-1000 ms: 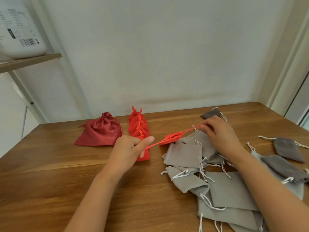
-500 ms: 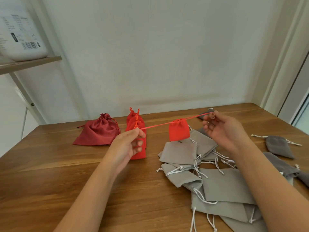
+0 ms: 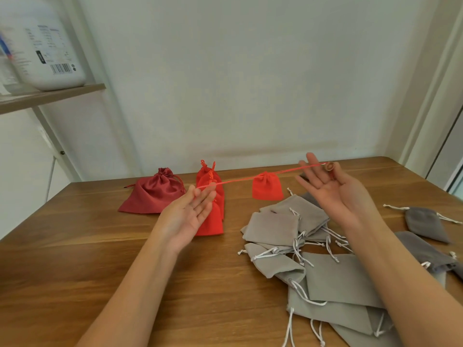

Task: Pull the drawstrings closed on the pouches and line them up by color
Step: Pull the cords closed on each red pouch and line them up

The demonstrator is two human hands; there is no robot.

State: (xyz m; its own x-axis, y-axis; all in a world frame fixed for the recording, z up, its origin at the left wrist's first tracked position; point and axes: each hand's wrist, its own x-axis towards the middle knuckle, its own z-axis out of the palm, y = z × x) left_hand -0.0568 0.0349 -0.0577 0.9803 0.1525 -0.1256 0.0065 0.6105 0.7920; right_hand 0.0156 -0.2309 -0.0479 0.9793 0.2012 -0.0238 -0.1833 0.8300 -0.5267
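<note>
Now, left hand (image 3: 186, 216): I see it palm up, fingers (image 3: 204, 204) nearly straight, thumb and forefinger pinching one end of the red drawstring (image 3: 235, 180).
Right hand (image 3: 333, 194): palm up too, three fingers (image 3: 313, 166) straight and spread; the forefinger curls onto the thumb and pinches the other end.
Red drawstring: taut between the two pinches, rising toward the right fingers.
Small red pouch (image 3: 266, 189): hangs from the string in the air, its top gathered narrow, nearer the right fingers than the left.
Red pouches (image 3: 211, 221): a row on the tabletop (image 3: 75, 246), just beyond and below the left fingers.
Dark red pouch (image 3: 154, 194): lying left of the left fingers.
Grey pouches (image 3: 288, 229): a loose heap below the right fingers, running under that forearm.
</note>
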